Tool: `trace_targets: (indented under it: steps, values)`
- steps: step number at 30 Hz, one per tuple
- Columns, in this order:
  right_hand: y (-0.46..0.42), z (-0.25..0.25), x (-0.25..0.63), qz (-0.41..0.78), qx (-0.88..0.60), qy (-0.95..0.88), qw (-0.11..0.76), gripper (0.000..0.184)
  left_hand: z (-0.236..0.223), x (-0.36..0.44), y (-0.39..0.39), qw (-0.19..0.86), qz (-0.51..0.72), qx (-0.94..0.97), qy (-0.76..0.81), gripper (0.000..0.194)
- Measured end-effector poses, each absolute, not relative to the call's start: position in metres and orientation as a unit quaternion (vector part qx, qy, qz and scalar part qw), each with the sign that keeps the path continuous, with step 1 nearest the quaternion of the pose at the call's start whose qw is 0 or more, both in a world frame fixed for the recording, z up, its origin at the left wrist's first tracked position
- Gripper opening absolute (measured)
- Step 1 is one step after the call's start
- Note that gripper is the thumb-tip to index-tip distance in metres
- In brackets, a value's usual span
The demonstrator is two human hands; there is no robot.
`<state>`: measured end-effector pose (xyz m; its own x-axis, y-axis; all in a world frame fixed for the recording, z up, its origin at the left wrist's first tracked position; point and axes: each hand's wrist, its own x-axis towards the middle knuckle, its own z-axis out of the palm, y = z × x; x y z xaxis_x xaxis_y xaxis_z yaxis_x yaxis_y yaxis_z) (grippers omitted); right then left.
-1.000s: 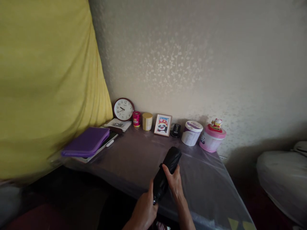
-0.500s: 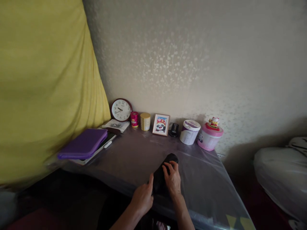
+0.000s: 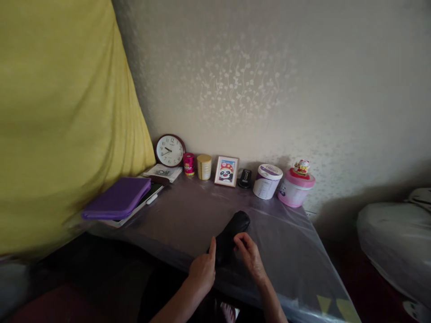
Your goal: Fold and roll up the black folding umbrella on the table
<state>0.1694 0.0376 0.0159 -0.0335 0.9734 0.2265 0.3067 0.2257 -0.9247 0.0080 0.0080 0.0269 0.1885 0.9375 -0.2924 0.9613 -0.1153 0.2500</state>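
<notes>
A long black bundle (image 3: 232, 233) with a rounded far end lies aslant near the front edge of the table. It looks soft, like folded cloth; its exact kind does not show clearly. My left hand (image 3: 204, 268) grips its near end from the left, thumb along the side and the other fingers mostly hidden. At its right side is my right hand (image 3: 249, 253), thumb and fingertips pinched together close to the black surface. Whatever lies between those fingertips is too small to make out.
Along the wall stand a clock (image 3: 170, 150), a pink can (image 3: 189, 164), a yellow-lidded can (image 3: 204, 168), a panda picture frame (image 3: 226, 171), a small black device (image 3: 245, 178), a white tub (image 3: 267, 181) and a pink tub (image 3: 295, 188). A purple folder (image 3: 117, 197) lies left.
My right hand has come off the top of the black bundle, down and to the right, its fingers drawing into a pinch. My left hand keeps its grip.
</notes>
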Motion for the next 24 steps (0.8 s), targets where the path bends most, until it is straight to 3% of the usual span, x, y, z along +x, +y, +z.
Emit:
trace_targets:
  steps: [8, 24]
  values:
    - [0.037, 0.021, 0.162, 0.331, -0.503, -0.642, 0.475, 0.025, 0.035, 0.011, 0.008, 0.171, -0.060, 0.740, 0.648, 0.074]
    - [0.068, 0.030, 0.164, 0.196, -0.515, -0.752, 0.362, 0.020, 0.032, 0.015, 0.004, 0.115, -0.069, 0.739, 0.660, 0.064]
